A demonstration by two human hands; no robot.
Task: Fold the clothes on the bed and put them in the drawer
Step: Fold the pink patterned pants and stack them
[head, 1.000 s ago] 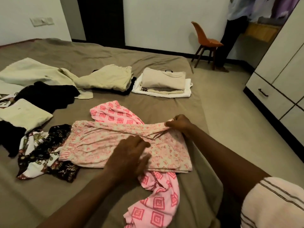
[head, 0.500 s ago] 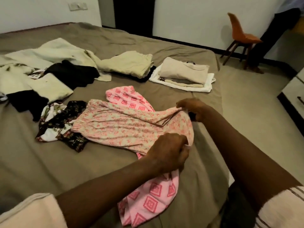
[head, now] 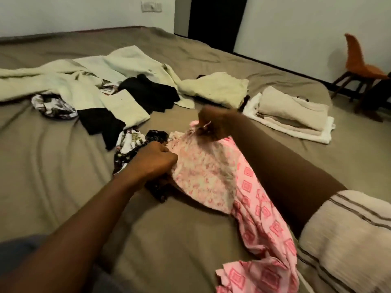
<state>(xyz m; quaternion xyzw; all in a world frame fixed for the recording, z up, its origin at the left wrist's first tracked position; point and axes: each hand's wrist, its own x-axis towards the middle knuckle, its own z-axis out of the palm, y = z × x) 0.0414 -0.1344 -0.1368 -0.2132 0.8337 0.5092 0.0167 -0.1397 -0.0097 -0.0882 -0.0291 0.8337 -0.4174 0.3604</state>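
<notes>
A pale pink floral garment (head: 203, 174) is doubled over on the brown bed (head: 63, 187). My left hand (head: 156, 160) grips its near left edge and my right hand (head: 211, 123), blurred, pinches its far corner a little above the bed. Under it lies a brighter pink cloth with a diamond print (head: 266, 229), trailing toward the bed's near edge. A folded stack of beige and white clothes (head: 294, 115) sits at the far right of the bed. No drawer is in view.
Unfolded cream garments (head: 105, 75), black clothes (head: 148, 92) and a black-and-white floral piece (head: 131, 144) lie scattered left and behind. Another cream garment (head: 218, 87) lies mid-bed. An orange chair (head: 359, 64) stands on the floor at right.
Both hands carried the floral garment's right end leftward, folding it over its waistband end. The view turned left, so the wardrobe drawers and the standing person left the frame.
</notes>
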